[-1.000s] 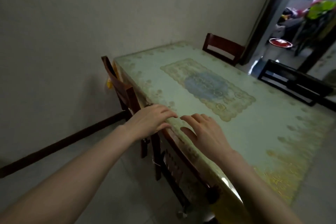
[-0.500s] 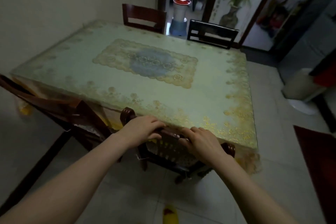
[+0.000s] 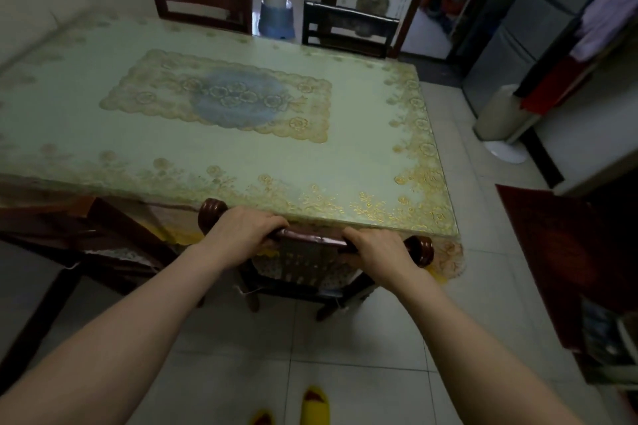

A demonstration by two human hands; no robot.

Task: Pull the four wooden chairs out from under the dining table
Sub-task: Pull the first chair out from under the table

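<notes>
Left hand and right hand are both wrapped around the top rail of the near chair, fingers curled over the far side of the rail, palms on top. The rail ends in rounded knobs, one just outside each hand. This chair sits at the near edge of the dining surface, its back against the hanging edge of the tablecloth, its seat partly under the surface. A second chair stands just left of the near chair, along the same edge, its back tilted. Two more chairs stand at the far edge of the surface: a brown one and a darker one, both tucked in with only their backs showing. Yellow slippers are on the tiled floor, directly below the near chair.
</notes>
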